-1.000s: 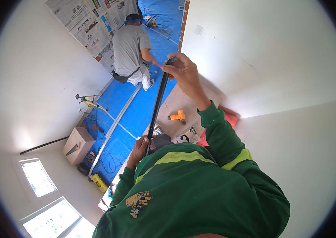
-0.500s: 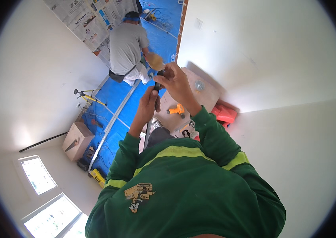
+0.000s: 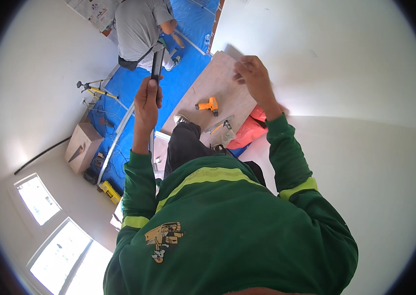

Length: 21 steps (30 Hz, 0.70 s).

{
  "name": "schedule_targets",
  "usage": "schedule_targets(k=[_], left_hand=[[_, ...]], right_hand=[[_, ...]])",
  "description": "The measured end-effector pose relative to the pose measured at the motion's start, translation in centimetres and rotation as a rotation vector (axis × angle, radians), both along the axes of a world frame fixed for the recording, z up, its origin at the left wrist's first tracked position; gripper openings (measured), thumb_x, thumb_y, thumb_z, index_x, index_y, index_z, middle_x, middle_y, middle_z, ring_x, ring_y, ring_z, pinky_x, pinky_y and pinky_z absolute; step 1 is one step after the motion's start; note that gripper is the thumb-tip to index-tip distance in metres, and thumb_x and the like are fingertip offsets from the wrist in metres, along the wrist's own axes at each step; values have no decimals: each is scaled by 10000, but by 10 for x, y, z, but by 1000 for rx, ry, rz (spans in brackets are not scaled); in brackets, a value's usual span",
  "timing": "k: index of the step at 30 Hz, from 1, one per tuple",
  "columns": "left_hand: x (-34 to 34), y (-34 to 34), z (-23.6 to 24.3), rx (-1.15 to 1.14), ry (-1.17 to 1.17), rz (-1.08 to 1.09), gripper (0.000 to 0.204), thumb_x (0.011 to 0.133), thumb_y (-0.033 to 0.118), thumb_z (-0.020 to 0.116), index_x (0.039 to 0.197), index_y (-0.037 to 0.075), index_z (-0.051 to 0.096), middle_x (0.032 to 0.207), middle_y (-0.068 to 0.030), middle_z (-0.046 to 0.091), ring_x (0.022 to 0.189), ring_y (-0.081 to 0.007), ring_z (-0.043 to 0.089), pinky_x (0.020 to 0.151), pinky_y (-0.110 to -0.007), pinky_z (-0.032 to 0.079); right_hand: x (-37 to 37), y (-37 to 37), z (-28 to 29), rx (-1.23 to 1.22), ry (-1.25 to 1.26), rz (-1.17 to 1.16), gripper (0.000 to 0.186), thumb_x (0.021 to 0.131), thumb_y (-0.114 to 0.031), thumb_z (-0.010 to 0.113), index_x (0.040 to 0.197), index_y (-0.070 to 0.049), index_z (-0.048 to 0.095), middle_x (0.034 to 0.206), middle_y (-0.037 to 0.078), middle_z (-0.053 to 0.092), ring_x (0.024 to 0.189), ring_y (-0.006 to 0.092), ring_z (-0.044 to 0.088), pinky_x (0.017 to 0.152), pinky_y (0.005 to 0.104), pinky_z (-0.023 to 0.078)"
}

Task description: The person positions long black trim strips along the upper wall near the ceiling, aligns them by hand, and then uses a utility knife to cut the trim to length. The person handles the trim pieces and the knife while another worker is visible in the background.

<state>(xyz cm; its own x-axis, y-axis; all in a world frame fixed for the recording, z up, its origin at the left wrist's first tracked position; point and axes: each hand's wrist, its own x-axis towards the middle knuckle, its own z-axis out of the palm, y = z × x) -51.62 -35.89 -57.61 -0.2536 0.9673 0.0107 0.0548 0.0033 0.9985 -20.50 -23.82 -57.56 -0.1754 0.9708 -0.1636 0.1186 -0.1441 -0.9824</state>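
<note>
White walls [image 3: 31, 73] all round, bright daylight pouring through two windows [image 3: 36, 199] at lower left. Blue sheeting [image 3: 181, 83] covers the floor. A wooden board [image 3: 218, 93] lies across it, an orange drill [image 3: 208, 104] near its middle. Cardboard box [image 3: 83, 146] against the wall, yellow tripod [image 3: 92, 89] beside it. Another person [image 3: 141, 27] works at the far end.

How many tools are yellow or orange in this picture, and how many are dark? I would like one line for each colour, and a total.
Orange: 1, the drill on the wooden board.
Yellow: 2, the tripod on the blue floor sheet, and the level near the cardboard box.
Dark: 1, the rod gripped by the left hand.
Total: 4.
</note>
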Motion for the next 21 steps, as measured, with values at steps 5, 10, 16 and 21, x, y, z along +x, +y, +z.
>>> schedule_targets(k=[5,10,16,21], left_hand=[[-12,15,-21,6,-29,120,494,1149,465,516,1273,7,655,771,13,539,668,-70,486,582,-265,405],[-24,32,-30,-69,-32,77,474,1129,419,588,1335,-4,647,843,-12,591,785,-96,535,697,-292,465],[-31,37,-21,-187,-16,35,420,1104,341,644,1351,1,642,964,-124,703,913,-187,648,851,-360,532],[-29,32,-24,-124,88,43,384,1099,301,620,1362,22,637,978,-143,716,882,-231,695,801,-380,547]], right_hand=[[35,15,-31,-59,-139,-81,327,1050,-281,699,1190,-9,585,975,83,709,787,166,736,685,292,571],[49,14,-52,-172,-273,-80,310,1054,-292,695,1181,-30,591,941,71,686,720,161,710,618,288,551],[29,20,-81,-292,-405,-20,308,1058,-292,682,1185,-25,598,935,74,695,732,163,718,627,297,563],[-10,66,-87,-340,-390,192,272,1069,-277,658,1204,-47,603,970,72,681,789,167,718,674,303,570]])
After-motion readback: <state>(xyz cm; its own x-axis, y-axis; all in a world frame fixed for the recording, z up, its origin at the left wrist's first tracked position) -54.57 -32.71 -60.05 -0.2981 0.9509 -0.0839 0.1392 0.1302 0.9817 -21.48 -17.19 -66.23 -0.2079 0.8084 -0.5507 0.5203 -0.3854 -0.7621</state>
